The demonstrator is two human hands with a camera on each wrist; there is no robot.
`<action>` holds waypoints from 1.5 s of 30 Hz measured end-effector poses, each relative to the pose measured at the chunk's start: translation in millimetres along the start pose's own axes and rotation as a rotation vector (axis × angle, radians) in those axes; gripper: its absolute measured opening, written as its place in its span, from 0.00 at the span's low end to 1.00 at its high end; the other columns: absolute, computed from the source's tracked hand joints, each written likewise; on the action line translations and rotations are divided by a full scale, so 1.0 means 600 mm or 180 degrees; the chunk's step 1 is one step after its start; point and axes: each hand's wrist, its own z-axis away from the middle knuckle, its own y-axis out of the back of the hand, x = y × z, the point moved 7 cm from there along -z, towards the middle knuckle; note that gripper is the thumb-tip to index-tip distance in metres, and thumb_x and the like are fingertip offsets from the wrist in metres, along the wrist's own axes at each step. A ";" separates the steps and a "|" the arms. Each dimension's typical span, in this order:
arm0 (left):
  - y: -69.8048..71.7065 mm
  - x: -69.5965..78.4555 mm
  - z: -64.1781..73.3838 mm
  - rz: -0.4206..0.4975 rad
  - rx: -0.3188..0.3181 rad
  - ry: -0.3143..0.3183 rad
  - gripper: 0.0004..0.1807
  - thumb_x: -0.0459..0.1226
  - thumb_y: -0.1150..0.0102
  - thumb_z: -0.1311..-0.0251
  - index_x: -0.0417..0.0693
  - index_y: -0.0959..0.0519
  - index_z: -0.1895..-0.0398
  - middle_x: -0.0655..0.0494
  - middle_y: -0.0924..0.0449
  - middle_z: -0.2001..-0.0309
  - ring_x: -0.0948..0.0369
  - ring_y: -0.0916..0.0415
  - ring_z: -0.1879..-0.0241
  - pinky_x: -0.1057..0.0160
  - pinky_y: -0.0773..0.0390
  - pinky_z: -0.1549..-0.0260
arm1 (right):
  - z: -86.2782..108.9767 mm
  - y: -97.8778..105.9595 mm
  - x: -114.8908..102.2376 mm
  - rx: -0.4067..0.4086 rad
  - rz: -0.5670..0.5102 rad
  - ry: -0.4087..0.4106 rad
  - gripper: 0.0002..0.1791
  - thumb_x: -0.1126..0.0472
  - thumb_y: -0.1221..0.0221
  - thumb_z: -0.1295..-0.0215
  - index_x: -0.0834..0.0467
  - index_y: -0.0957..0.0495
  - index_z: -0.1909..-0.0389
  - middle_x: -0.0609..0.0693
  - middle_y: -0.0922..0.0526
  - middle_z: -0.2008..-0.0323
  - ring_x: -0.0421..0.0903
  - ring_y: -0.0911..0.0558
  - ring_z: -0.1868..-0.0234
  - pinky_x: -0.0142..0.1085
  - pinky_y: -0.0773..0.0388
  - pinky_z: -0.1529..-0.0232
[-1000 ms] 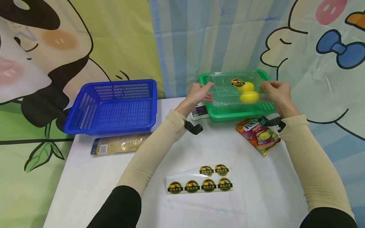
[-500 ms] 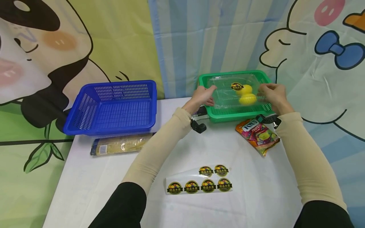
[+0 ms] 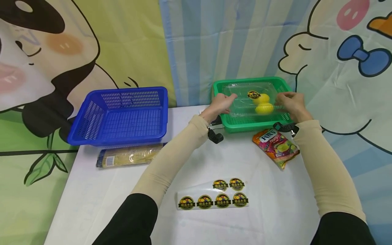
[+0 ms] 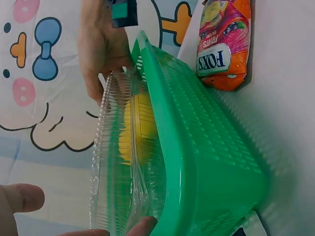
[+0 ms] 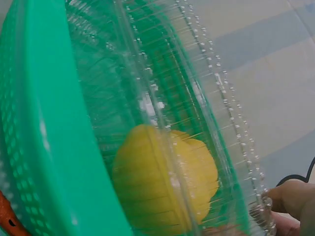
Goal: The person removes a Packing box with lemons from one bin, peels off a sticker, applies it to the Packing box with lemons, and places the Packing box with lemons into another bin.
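Observation:
A clear plastic fruit box (image 3: pixel 242 98) with a round black-and-gold sticker on its lid holds two yellow lemons (image 3: pixel 264 104). It sits inside the rim of the green basket (image 3: pixel 245 128). My right hand (image 3: pixel 292 104) pinches the box's right end; in the right wrist view its fingertips (image 5: pixel 288 199) are at the ridged edge. At the left end is my left hand (image 3: pixel 221 104). Its thumb (image 4: pixel 27 196) stands off from the box in the left wrist view, while its other fingers (image 4: pixel 142 226) touch the box's near end.
A blue basket (image 3: pixel 131 126) stands at the left, a noodle packet (image 3: pixel 131 156) before it. An orange Fox's candy bag (image 3: pixel 277 148) lies in front of the green basket. A sticker sheet (image 3: pixel 211 195) lies near the front. A printed curtain hangs behind.
Both hands have brought the fruit box down and slightly nearer, from above the green basket to inside its rim. The baskets, packets and sticker sheet stay put.

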 end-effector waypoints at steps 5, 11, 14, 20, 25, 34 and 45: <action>-0.015 0.001 -0.005 -0.0313 0.0021 -0.0004 0.33 0.57 0.56 0.20 0.56 0.42 0.88 0.64 0.48 0.88 0.60 0.39 0.83 0.53 0.18 0.51 | -0.008 0.000 0.005 -0.0064 -0.0004 -0.0070 0.31 0.49 0.48 0.21 0.66 0.33 0.28 0.50 0.24 0.48 0.41 0.15 0.52 0.38 0.12 0.50; -0.034 -0.001 -0.016 -0.0651 0.0018 0.0042 0.30 0.55 0.59 0.18 0.54 0.39 0.83 0.61 0.47 0.86 0.63 0.50 0.87 0.55 0.27 0.69 | -0.017 -0.001 0.012 -0.0046 0.0054 -0.0132 0.28 0.49 0.47 0.21 0.66 0.30 0.32 0.49 0.22 0.54 0.44 0.15 0.53 0.40 0.11 0.52; -0.041 -0.001 -0.020 -0.0834 -0.0021 0.0090 0.26 0.55 0.61 0.18 0.49 0.31 0.71 0.59 0.41 0.81 0.63 0.50 0.86 0.52 0.24 0.64 | -0.021 0.000 0.019 -0.0029 0.0065 -0.0171 0.30 0.49 0.46 0.21 0.66 0.31 0.31 0.50 0.21 0.53 0.46 0.15 0.51 0.43 0.12 0.48; -0.049 0.003 -0.020 -0.0967 -0.0154 0.0165 0.34 0.56 0.63 0.18 0.41 0.37 0.24 0.46 0.27 0.42 0.61 0.42 0.76 0.57 0.25 0.55 | -0.027 -0.001 0.031 -0.0047 0.0161 -0.0236 0.31 0.49 0.48 0.21 0.66 0.32 0.29 0.53 0.23 0.48 0.45 0.16 0.51 0.45 0.14 0.43; -0.057 0.001 -0.022 -0.1008 -0.0373 0.0221 0.37 0.57 0.63 0.18 0.44 0.46 0.17 0.47 0.35 0.27 0.60 0.40 0.68 0.55 0.25 0.47 | -0.028 -0.001 0.035 0.0013 0.0085 -0.0245 0.24 0.51 0.47 0.21 0.64 0.28 0.36 0.55 0.23 0.50 0.44 0.13 0.56 0.41 0.11 0.52; -0.063 -0.007 -0.031 -0.1143 -0.0413 0.0177 0.35 0.54 0.62 0.17 0.41 0.43 0.20 0.43 0.29 0.37 0.60 0.43 0.77 0.53 0.22 0.50 | -0.030 -0.007 0.040 0.0000 0.0173 -0.0280 0.29 0.52 0.49 0.22 0.68 0.31 0.30 0.58 0.26 0.45 0.48 0.17 0.53 0.46 0.13 0.45; -0.045 -0.013 -0.036 -0.1113 -0.0235 0.0207 0.33 0.52 0.58 0.18 0.38 0.39 0.23 0.48 0.26 0.52 0.63 0.46 0.83 0.58 0.23 0.59 | -0.047 -0.026 0.035 -0.0073 0.0670 -0.0151 0.34 0.47 0.56 0.19 0.67 0.36 0.24 0.67 0.31 0.32 0.50 0.20 0.55 0.52 0.19 0.48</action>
